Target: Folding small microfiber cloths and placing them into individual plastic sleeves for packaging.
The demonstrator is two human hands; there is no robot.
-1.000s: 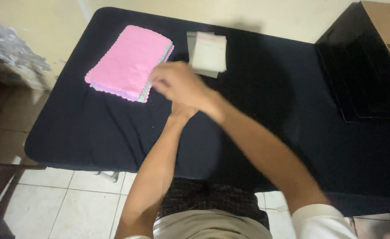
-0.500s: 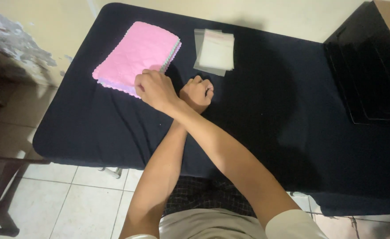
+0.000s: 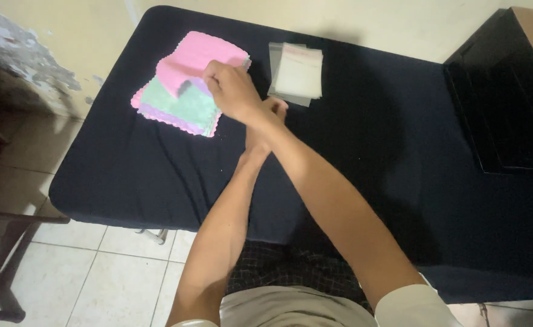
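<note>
Both hands cross over the table (image 3: 127,175): from my remote seat I see the right hand (image 3: 233,91) pinching the top pink cloth (image 3: 197,60) and peeling it off the cloth stack (image 3: 181,106) at the left, green cloth (image 3: 184,103) bared beneath. Whether the left hand (image 3: 269,118), mostly hidden under the right wrist, is open or closed I cannot tell. Clear plastic bags (image 3: 296,72) lie to the right, untouched; I judge the work barely begun.

Dark-clothed table (image 3: 157,175), stack of coloured cloths (image 3: 184,100), clear bags (image 3: 296,72), black box (image 3: 502,103)
</note>
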